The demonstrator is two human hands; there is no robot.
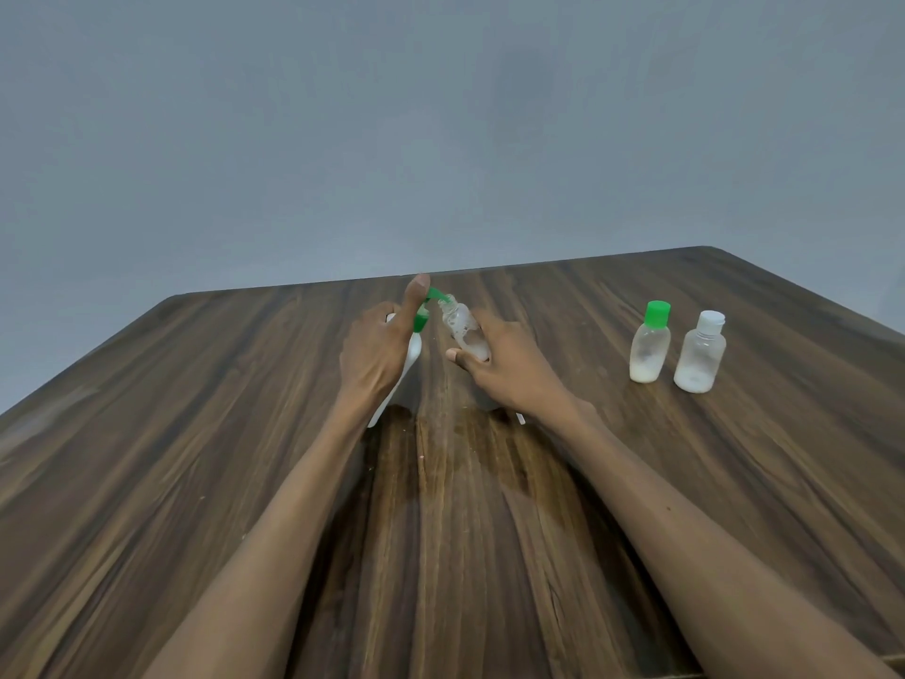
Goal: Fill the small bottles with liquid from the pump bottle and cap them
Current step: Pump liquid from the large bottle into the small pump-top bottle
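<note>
We've got the left hand [379, 352] wrapped round the white pump bottle [410, 365], thumb up on the green pump head [427, 306] so it can press down while the bottle stays put on the counter [196, 433]. Right hand [507, 370] grips an open small bottle [463, 330], tilted so its mouth meets the green spout; that tilt lines the neck up for filling. It shows some white liquid low down, so filling looks underway. Two capped bottles, green-capped bottle [650, 343] and white-capped bottle [700, 352], stand upright well apart on the right, likely parked as done. A small white piece [520, 419] peeks out by the right wrist; can't tell if it's the cap.
</note>
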